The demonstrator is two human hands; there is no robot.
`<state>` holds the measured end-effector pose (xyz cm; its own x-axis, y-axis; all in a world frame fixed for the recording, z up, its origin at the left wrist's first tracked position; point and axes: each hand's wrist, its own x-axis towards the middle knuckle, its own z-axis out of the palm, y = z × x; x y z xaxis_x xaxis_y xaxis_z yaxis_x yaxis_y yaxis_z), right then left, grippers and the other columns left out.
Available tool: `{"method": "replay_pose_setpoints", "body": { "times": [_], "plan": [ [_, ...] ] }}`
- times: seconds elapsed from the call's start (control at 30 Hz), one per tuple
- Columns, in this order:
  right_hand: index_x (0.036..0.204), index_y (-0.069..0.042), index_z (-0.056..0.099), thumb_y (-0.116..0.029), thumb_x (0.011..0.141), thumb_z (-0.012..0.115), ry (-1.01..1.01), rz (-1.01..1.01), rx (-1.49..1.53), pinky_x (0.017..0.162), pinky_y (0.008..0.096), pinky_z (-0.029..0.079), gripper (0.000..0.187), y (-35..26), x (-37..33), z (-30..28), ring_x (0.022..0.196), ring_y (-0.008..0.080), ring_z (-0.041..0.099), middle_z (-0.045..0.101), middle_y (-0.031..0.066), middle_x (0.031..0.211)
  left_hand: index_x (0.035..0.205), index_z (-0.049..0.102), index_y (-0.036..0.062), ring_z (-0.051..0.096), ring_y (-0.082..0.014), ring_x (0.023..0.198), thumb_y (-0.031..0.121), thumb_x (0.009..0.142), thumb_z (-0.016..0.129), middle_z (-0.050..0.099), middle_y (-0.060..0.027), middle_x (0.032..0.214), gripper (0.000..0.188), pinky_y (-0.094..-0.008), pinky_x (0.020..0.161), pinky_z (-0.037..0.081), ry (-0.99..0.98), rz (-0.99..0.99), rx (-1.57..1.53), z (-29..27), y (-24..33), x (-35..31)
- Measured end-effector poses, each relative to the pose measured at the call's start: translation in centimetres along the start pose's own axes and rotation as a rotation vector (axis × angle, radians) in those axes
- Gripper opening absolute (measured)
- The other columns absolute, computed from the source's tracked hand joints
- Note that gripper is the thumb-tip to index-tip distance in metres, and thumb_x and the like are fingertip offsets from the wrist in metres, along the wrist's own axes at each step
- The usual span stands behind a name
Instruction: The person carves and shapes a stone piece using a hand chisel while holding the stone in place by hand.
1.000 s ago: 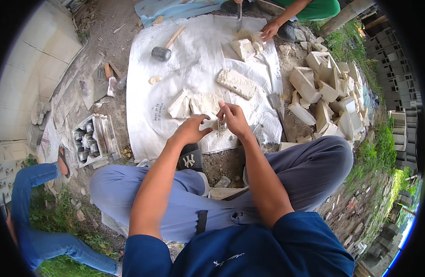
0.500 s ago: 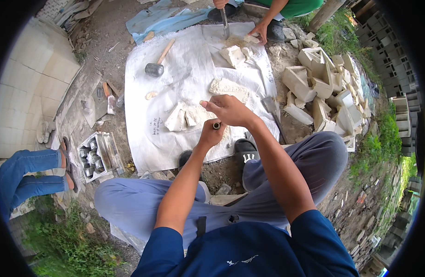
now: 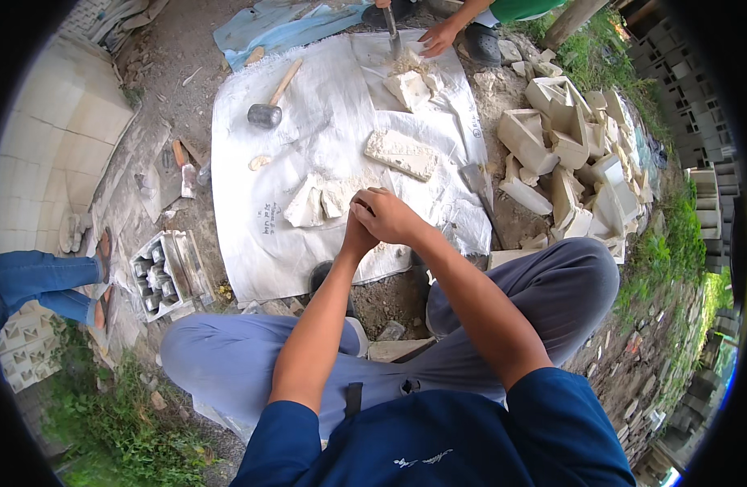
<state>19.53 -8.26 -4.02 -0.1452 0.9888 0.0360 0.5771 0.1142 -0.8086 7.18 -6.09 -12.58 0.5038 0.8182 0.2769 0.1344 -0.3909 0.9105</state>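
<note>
My left hand (image 3: pixel 359 238) is closed low over the white sheet (image 3: pixel 239 170). A round-ended tool handle showed in its fist a moment ago; now the other hand covers that spot. My right hand (image 3: pixel 387 216) lies across the top of the left one, its fingers curled down, and whatever they grip is hidden. Just beyond my hands, broken pale chunks (image 3: pixel 310 203) rest on the sheet amid crumbs. A rough-topped slab (image 3: pixel 402 154) sits farther off to the right.
A mallet (image 3: pixel 265 116) and a flat-bladed tool (image 3: pixel 476 183) lie on the sheet. Opposite, another person's hand (image 3: pixel 440 38) works beside a chisel (image 3: pixel 395 42). Broken pale pieces (image 3: pixel 564 134) heap up at right. Left are a compartmented block (image 3: pixel 152 280) and someone's jeans-clad legs (image 3: pixel 53 276).
My right hand has come down from above onto the left hand, covering the handle's round end. Opposite, the other person's hand has shifted slightly away. The standing person's feet have moved.
</note>
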Motion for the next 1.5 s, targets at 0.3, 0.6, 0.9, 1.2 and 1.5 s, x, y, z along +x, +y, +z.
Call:
{"method": "replay_pose_setpoints", "body": {
  "times": [0.3, 0.6, 0.9, 1.2, 1.5],
  "plan": [
    [0.101, -0.001, 0.065, -0.027, 0.100, 0.050, -0.027, 0.002, -0.065, 0.088, 0.0501, 0.051, 0.030, -2.3, 0.2, -2.5, 0.101, 0.0417, 0.063, 0.069, 0.0206, 0.101, 0.115, 0.060, 0.0011, 0.062, -0.0370, 0.105, 0.008, 0.085, 0.069, 0.064, -0.0191, 0.114, 0.032, -0.0435, 0.088, 0.050, -0.092, -0.097, -0.064, -1.2, 2.7, 1.2],
    [0.071, 0.001, 0.060, -0.036, 0.106, 0.052, 0.040, 0.221, 0.491, 0.056, 0.0344, 0.044, 0.051, 2.1, -0.2, 0.0, 0.057, 0.0122, 0.053, 0.059, 0.0056, 0.059, 0.122, 0.066, 0.0072, 0.067, -0.0310, 0.109, 0.025, 0.089, 0.078, 0.070, -0.0169, 0.117, 0.040, -0.0395, 0.093, 0.052, -0.106, -0.336, 0.271, -6.5, -0.2, -1.7],
    [0.055, -0.007, 0.043, -0.036, 0.108, 0.050, 0.315, 0.118, 0.482, 0.045, 0.0290, 0.028, 0.061, -5.4, 1.5, -3.7, 0.049, 0.0050, 0.033, 0.038, -0.0057, 0.050, 0.133, 0.062, 0.0116, 0.061, -0.0325, 0.122, 0.040, 0.092, 0.072, 0.065, -0.0164, 0.130, 0.051, -0.0419, 0.103, 0.049, -0.467, -0.329, 0.802, -22.4, 9.8, 4.3],
    [0.054, -0.001, 0.041, -0.036, 0.105, 0.056, 0.235, 0.250, 0.435, 0.045, 0.0359, 0.023, 0.064, 1.9, 0.9, 1.9, 0.050, 0.0081, 0.027, 0.032, -0.0020, 0.051, 0.136, 0.059, 0.0143, 0.060, -0.0323, 0.122, 0.051, 0.091, 0.069, 0.064, -0.0153, 0.131, 0.060, -0.0446, 0.103, 0.048, -0.634, -0.553, 0.883, -28.3, 13.2, 4.0],
    [0.051, -0.009, 0.039, -0.035, 0.109, 0.049, 0.396, 0.149, 0.781, 0.042, 0.0288, 0.022, 0.064, -2.2, 2.5, -2.5, 0.044, 0.0048, 0.028, 0.037, -0.0050, 0.048, 0.135, 0.061, 0.0138, 0.059, -0.0330, 0.122, 0.056, 0.092, 0.065, 0.063, -0.0144, 0.131, 0.061, -0.0441, 0.103, 0.048, -0.807, -0.443, 0.891, -25.5, 12.4, 3.9]
  ]
}}
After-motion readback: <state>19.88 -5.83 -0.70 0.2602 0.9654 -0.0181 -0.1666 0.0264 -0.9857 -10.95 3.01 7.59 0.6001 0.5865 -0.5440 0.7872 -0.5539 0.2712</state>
